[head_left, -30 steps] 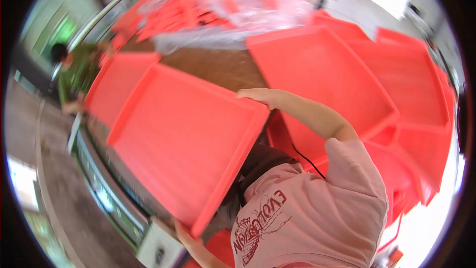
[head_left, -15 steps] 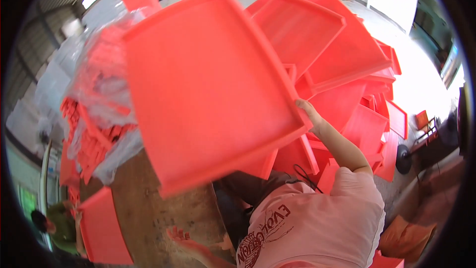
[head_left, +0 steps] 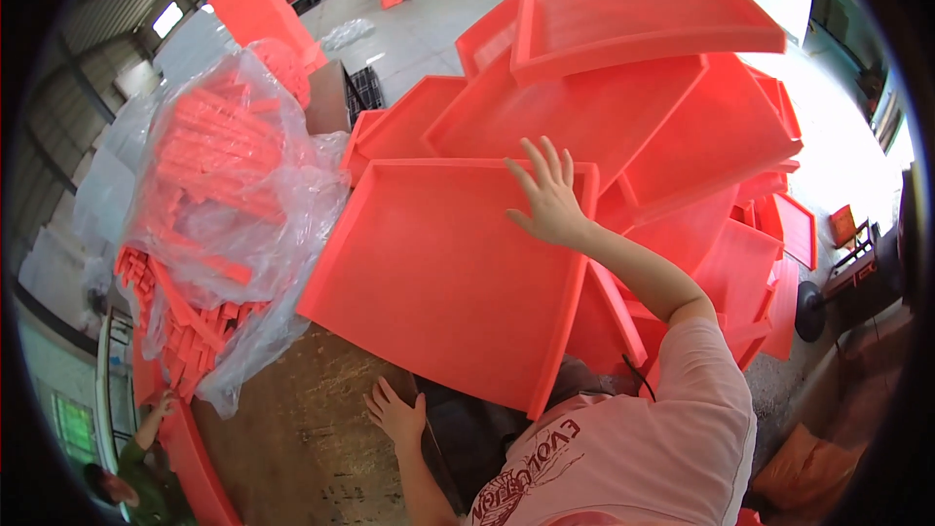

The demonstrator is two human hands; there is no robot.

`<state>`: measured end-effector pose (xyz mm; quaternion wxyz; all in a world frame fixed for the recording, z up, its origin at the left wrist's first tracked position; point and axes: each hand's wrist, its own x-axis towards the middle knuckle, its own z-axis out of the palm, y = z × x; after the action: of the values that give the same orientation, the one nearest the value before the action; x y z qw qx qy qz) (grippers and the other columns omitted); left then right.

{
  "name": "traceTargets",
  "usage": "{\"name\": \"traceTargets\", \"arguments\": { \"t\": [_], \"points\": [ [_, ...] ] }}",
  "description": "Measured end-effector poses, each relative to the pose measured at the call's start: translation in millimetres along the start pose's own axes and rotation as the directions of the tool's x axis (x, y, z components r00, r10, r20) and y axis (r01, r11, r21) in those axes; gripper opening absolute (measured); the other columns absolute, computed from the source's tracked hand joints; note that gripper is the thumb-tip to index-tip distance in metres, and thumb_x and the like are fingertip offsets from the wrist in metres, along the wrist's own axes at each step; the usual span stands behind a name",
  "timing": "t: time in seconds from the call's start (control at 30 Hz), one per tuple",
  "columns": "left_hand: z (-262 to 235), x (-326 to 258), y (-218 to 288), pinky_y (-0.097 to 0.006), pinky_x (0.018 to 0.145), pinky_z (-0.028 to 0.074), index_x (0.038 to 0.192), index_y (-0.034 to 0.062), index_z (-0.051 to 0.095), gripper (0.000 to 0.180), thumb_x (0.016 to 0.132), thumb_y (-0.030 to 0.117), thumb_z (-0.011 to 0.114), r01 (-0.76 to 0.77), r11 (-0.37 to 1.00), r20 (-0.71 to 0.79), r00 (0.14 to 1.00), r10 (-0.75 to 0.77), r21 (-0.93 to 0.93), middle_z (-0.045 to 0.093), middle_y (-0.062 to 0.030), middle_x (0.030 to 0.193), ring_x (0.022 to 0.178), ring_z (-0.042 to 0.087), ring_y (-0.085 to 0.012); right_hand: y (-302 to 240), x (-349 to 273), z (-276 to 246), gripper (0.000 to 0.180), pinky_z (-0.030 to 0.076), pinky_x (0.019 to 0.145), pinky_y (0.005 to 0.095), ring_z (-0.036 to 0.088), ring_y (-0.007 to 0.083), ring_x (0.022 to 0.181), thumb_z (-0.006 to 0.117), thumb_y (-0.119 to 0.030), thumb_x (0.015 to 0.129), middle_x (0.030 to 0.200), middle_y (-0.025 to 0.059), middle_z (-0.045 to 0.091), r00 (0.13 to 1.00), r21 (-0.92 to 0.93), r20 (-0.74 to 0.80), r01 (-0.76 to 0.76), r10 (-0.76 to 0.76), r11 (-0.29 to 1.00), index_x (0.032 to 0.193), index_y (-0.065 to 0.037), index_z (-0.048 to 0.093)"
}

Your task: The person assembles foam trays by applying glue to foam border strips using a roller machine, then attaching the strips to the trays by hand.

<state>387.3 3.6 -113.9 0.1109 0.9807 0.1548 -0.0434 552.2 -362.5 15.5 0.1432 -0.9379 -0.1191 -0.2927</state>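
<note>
A large red foam tray (head_left: 443,268) with raised rims lies in front of me, partly past the wooden table's edge. My right hand (head_left: 550,197) is over its far right corner, fingers spread, holding nothing; whether it touches the tray I cannot tell. My left hand (head_left: 397,414) is low beside the tray's near edge, over the table's border, with its fingers apart and nothing in them. Beyond my right hand, another red tray (head_left: 648,19) sits tilted at the top of a heap of similar red trays (head_left: 575,117).
On the left, a clear plastic bag (head_left: 229,195) holds many red foam strips (head_left: 209,141). The brown wooden table (head_left: 321,429) extends below it. A co-worker (head_left: 146,482) at lower left has a hand by a red panel (head_left: 195,468). A black fan (head_left: 808,310) stands at right.
The tray that my right hand gripped has left it; a tray now lies tilted higher on the heap. My right hand has opened and moved up-left. My left hand has risen slightly.
</note>
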Motion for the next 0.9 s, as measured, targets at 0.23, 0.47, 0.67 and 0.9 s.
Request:
{"name": "traceTargets", "arguments": {
  "t": [0.23, 0.47, 0.67, 0.9],
  "points": [
    [17, 65, 13, -0.056, 0.104, 0.01, 0.14, 0.0098, 0.011, 0.091, 0.071, 0.036, 0.066, 0.062, 0.991, 0.095, 0.993, -0.074, 0.121, 0.004, -0.0223, 0.141, 0.13, 0.0, -0.0452, 57, 89, 102, 0.074, 0.003, 0.102, 0.0631, -0.004, 0.038, 0.134, 0.055, -0.056, 0.075, 0.147, 0.0109, 0.008, 0.911, -0.388, 0.401, 0.075, 0.095, 0.919, 0.136, -0.02, 0.032],
    [7, 133, 32, -0.058, 0.102, 0.012, 0.139, 0.009, 0.014, 0.092, 0.07, 0.039, 0.067, 0.036, 0.998, 0.028, 0.999, -0.038, 0.057, 0.01, -0.0222, 0.14, 0.13, 0.005, -0.0452, 133, 140, 158, 0.058, 0.018, 0.101, 0.0603, 0.017, 0.038, 0.131, 0.053, -0.047, 0.081, 0.141, 0.0101, 0.027, 0.852, -0.531, 0.445, 0.004, 0.275, 0.848, 0.13, -0.02, 0.04],
    [10, 153, 31, -0.059, 0.1, 0.017, 0.131, 0.0078, 0.032, 0.082, 0.063, 0.036, 0.07, 0.009, 1.0, -0.16, 0.987, -0.005, 0.024, 0.03, -0.0187, 0.132, 0.127, 0.022, -0.0412, 121, 179, 134, 0.067, 0.036, 0.09, 0.0511, 0.043, 0.0369, 0.113, 0.056, -0.049, 0.078, 0.126, 0.017, 0.044, 0.788, -0.209, 0.586, -0.077, 0.188, 0.975, 0.126, -0.004, 0.041],
    [5, 162, 37, -0.059, 0.099, 0.019, 0.124, 0.0091, 0.043, 0.073, 0.059, 0.032, 0.069, -0.081, 0.997, -0.21, 0.974, 0.083, 0.019, 0.038, -0.0182, 0.126, 0.123, 0.029, -0.0409, 152, 305, 79, 0.057, 0.04, 0.089, 0.0388, 0.051, 0.0331, 0.104, 0.053, -0.036, 0.083, 0.114, 0.0217, 0.052, 0.474, 0.021, 0.871, -0.299, 0.129, 0.954, 0.126, 0.001, 0.04]
  ]
}}
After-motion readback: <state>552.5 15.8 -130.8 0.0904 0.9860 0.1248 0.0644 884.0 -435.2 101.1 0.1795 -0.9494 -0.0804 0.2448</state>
